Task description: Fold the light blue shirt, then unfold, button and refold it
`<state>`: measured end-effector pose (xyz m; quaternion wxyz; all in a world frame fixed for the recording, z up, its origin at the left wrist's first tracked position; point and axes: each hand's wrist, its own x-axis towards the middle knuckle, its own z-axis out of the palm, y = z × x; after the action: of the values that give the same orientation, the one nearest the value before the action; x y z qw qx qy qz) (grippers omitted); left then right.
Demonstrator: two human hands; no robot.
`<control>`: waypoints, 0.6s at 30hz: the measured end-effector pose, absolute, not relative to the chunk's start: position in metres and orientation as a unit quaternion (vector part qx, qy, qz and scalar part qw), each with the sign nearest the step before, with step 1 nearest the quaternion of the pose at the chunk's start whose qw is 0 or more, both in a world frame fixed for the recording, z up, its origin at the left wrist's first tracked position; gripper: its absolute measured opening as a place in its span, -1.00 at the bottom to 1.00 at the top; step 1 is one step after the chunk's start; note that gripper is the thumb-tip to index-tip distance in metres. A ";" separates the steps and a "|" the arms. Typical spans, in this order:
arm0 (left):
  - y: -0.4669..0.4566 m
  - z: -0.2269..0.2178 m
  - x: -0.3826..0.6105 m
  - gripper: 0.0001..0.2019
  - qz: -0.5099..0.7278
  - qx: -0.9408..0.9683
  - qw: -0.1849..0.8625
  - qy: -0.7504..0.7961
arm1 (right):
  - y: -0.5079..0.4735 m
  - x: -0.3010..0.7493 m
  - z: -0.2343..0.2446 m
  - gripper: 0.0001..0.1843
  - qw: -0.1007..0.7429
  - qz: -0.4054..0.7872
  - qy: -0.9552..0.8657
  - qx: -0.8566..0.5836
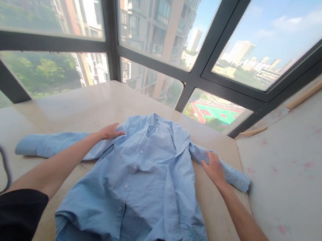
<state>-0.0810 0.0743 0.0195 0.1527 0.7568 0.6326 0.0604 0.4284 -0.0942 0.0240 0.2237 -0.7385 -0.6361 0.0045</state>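
Sleeves (54, 144) stretched out to either side, two in all, one light blue shirt (147, 181) lies front up on a pale ledge (87, 101) beneath the windows, its front parted. Four buttons (135, 167) show down the front edge on the left. The person's two hands both touch the cloth: the left hand (112, 131) rests where the left-side sleeve meets the shoulder, and whether it pinches the fabric cannot be told; the right hand (213, 167) lies on the other sleeve, thumb and fingers apart. One grey cable (5, 164) curves in at the far left, near the left forearm and its one black sleeve (6, 211). Seven window panes (161, 19) show, with one sports court (220, 114) outside.
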 end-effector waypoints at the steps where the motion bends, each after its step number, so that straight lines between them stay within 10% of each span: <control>1: 0.081 0.018 -0.082 -0.26 0.054 0.760 0.173 0.624 | -0.081 0.429 0.022 -0.46 0.199 -0.038 -0.646 -0.736; 9: 0.120 0.052 -0.085 -0.63 0.034 0.806 0.123 0.578 | -0.022 0.444 0.034 -0.69 0.049 0.036 -0.612 -0.788; 18: 0.151 0.117 -0.104 -0.58 0.023 0.797 -0.007 0.603 | -0.014 0.509 0.102 -0.57 0.315 -0.086 -0.390 -0.861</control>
<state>-0.1043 0.1513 0.1165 -0.0065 0.7970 0.6034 0.0234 0.5093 -0.0140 0.1018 0.3155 -0.8608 -0.3899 -0.0862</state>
